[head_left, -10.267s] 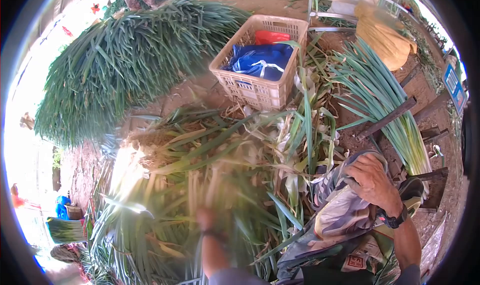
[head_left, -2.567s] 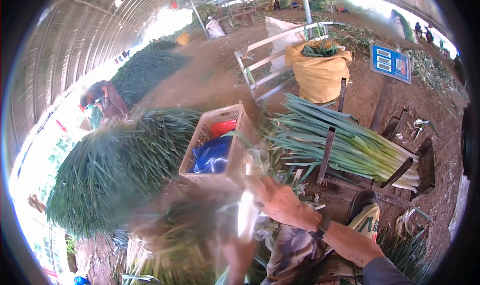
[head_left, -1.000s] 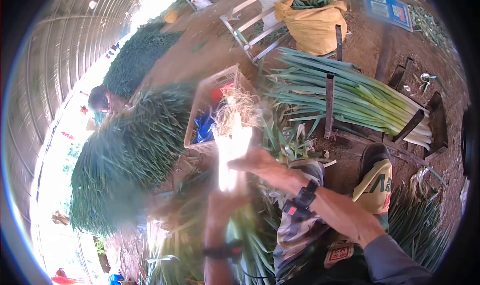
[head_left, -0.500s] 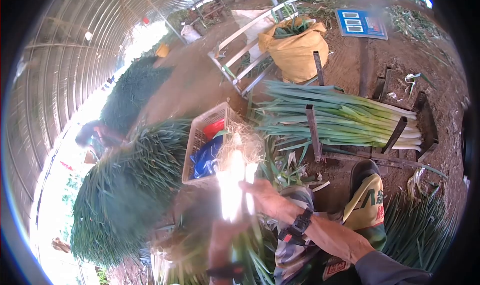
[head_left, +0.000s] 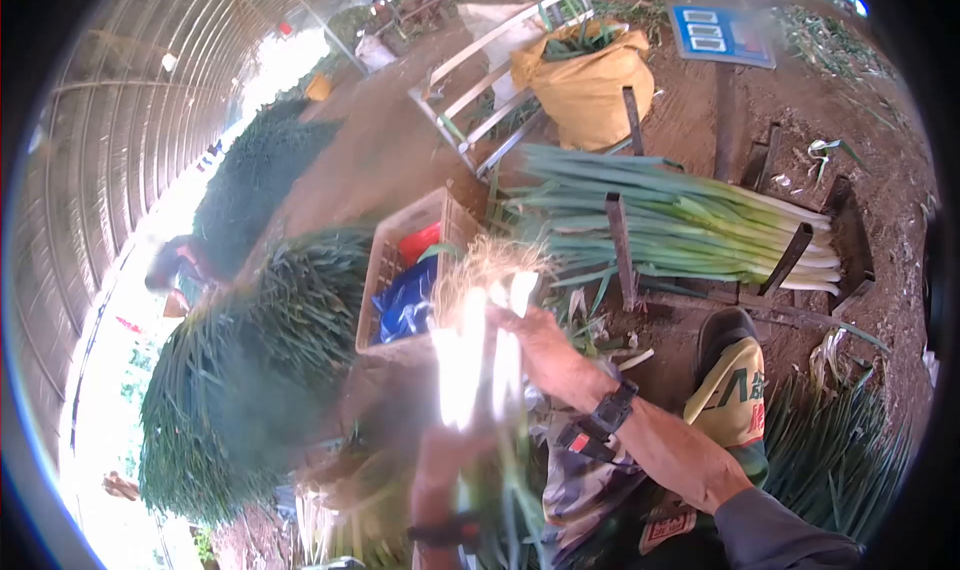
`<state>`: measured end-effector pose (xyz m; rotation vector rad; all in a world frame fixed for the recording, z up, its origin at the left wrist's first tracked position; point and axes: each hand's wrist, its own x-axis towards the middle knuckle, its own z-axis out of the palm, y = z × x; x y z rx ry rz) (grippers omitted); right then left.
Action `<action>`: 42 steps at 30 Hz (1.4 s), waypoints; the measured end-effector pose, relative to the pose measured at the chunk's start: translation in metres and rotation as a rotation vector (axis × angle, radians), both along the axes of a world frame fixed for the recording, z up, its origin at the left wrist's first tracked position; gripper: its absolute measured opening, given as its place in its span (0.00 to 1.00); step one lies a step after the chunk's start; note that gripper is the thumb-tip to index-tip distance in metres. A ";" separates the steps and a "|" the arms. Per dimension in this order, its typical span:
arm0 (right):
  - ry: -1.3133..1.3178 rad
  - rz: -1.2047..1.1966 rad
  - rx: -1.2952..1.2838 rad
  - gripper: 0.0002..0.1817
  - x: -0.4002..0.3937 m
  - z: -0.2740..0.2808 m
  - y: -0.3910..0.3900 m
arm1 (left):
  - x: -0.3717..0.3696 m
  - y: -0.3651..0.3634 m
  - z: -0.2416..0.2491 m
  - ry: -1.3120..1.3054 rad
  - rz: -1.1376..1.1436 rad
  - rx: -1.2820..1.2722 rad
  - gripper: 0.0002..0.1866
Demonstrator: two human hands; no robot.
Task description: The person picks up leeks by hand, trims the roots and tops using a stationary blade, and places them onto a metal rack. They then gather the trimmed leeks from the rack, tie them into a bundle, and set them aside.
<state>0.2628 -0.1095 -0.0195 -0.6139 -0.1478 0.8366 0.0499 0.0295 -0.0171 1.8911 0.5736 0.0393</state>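
Note:
In the lower middle of the head view, a bunch of white leek-like stalks [head_left: 460, 370] stands roots up, strongly overexposed. Pale stringy roots [head_left: 490, 270] fan out at its top. My right hand [head_left: 530, 340], with a black wristband, closes on the right side of these stalks. Below and left of it, my left hand [head_left: 450, 450] is round the lower part of the bunch; blur and glare hide its fingers. Right of my hands, long green and white stalks [head_left: 680, 220] lie in a metal rack [head_left: 622, 250].
A crate [head_left: 375, 310] holds blue and red items. Big piles of green stalks [head_left: 240, 390] lie left, near a crouching person [head_left: 185, 265]. A yellow sack [head_left: 590, 90], a metal frame [head_left: 465, 135] and a blue panel [head_left: 722, 36] are farther back.
The root end has spread and shifted slightly right, and the stalks in my hands stand farther apart. My right hand has moved a little up and right. The view has shifted slightly.

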 end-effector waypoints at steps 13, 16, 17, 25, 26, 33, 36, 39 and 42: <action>-0.228 0.021 -0.100 0.23 -0.009 0.003 -0.006 | 0.028 -0.017 -0.007 -0.110 0.024 -0.052 0.29; -0.235 0.040 -0.195 0.21 -0.007 -0.003 -0.007 | 0.036 -0.011 -0.012 -0.096 -0.096 0.082 0.28; -0.229 0.055 -0.218 0.23 -0.006 -0.007 -0.006 | 0.041 -0.010 -0.012 -0.074 -0.103 0.114 0.27; -0.306 0.016 -0.060 0.17 -0.014 -0.013 -0.002 | 0.039 -0.010 -0.007 -0.197 -0.051 -0.357 0.22; -0.294 0.027 -0.018 0.16 -0.014 -0.015 -0.002 | 0.035 -0.010 -0.002 -0.173 -0.054 -0.306 0.22; -0.217 -0.050 -0.087 0.13 -0.021 0.019 -0.013 | 0.034 0.007 -0.033 -0.093 -0.150 -0.127 0.33; -0.203 -0.132 -0.066 0.13 -0.024 0.017 -0.009 | 0.038 0.005 -0.027 -0.082 -0.140 -0.170 0.40; -0.148 -0.178 -0.029 0.13 -0.022 0.025 -0.006 | 0.050 -0.022 0.020 -0.175 -0.104 -0.156 0.47; -0.088 -0.202 -0.046 0.12 -0.019 0.030 0.002 | 0.043 -0.063 0.044 -0.137 0.008 0.233 0.55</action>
